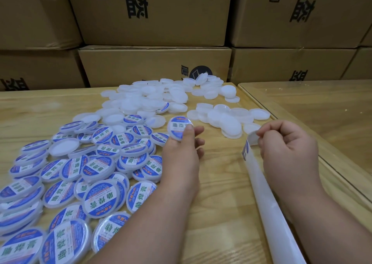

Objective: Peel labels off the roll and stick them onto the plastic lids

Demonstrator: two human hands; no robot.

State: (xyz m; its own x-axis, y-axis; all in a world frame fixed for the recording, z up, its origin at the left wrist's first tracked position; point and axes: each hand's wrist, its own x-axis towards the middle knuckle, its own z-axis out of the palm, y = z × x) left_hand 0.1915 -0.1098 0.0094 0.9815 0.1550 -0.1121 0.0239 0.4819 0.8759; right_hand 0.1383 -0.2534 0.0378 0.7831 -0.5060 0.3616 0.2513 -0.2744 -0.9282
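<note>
We are in a storeroom or small packing workshop; stacked cardboard cartons (155, 11) with large printed characters wall off the far side, right behind our wooden table (221, 183); across it we see a heap of bare white lids (153, 98) and another of labelled lids (80, 173), bulk piecework rather than household clutter; a second table (322, 106) adjoins ours.

Left hand (182, 148) holds labelled lid (179, 127); right hand (287, 144) pinches label strip (261, 185); wooden table (221, 183).
</note>
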